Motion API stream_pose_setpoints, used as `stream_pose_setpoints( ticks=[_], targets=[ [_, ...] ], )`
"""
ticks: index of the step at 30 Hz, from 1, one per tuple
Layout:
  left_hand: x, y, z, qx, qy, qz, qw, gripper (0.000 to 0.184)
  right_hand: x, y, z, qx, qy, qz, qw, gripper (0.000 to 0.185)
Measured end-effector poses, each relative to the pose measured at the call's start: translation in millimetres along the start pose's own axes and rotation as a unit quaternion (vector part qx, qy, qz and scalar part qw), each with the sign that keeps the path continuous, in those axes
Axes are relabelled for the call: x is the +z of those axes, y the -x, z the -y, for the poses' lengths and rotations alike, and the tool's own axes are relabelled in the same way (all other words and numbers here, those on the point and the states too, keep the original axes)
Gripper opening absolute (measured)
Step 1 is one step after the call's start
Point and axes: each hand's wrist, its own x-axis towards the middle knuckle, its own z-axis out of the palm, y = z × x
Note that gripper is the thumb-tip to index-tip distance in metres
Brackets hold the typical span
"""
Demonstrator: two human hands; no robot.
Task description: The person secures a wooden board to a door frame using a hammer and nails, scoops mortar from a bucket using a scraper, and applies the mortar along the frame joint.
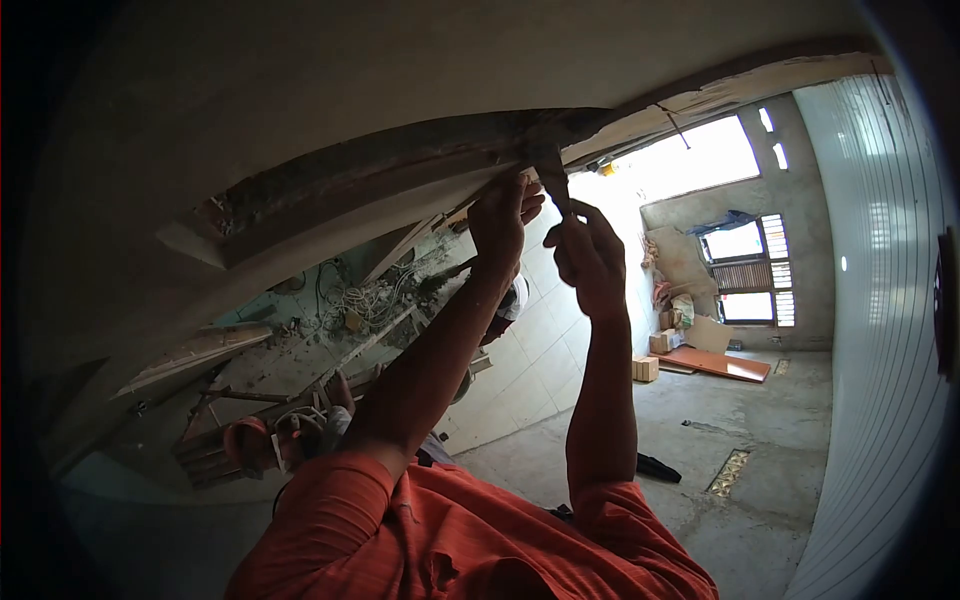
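Both arms reach up toward a dark recess (380, 155) in the plastered surface overhead. My right hand (588, 255) is closed round the handle of a putty knife (552, 178), whose wide blade touches the dark end of the recess. Just left of it, my left hand (503, 222) is raised against the lower edge of the recess, fingers bent and slightly apart. Whether anything lies between those fingers is hidden in shadow.
Below my left arm, a person's head with a light cap (512, 300) shows. Cables (365, 308) and rubble lie at the left, near a red bucket (247, 442). An orange board (715, 363) and a carton (645, 369) rest on the floor at the right.
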Motion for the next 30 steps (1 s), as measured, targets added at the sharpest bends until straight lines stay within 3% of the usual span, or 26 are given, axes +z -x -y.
stream_pose_setpoints(
  ticks=[6,12,14,16,20,23,28,30],
  targets=[
    [0,-2,2,0.007,0.001,-0.004,1.000,0.029,-18,-31,-12,0.058,-0.030,0.021,0.998,0.031],
    [1,1,3,0.001,-0.003,-0.008,1.000,0.027,-27,-4,-21,0.053,0.012,-0.051,0.997,0.031],
    [3,-1,2,0.008,0.005,-0.009,1.000,0.026,-29,20,-28,0.021,-0.063,-0.124,0.990,0.033],
    [3,1,2,0.000,-0.002,-0.008,1.000,0.029,-15,44,-11,0.023,-0.008,-0.134,0.991,0.032],
    [-5,-5,14,0.021,-0.010,-0.002,1.000,0.023,53,54,5,0.028,-0.024,-0.124,0.992,0.037],
    [-12,-11,22,0.069,-0.034,0.031,0.997,0.030,70,39,3,0.015,-0.007,-0.126,0.992,0.033],
    [-12,-9,20,0.031,-0.001,0.020,0.999,0.033,75,22,-4,-0.015,-0.002,-0.108,0.994,0.032],
    [-12,-10,19,0.035,0.009,0.025,0.999,0.033,71,20,-4,0.049,-0.008,-0.103,0.993,0.031]
  ],
)
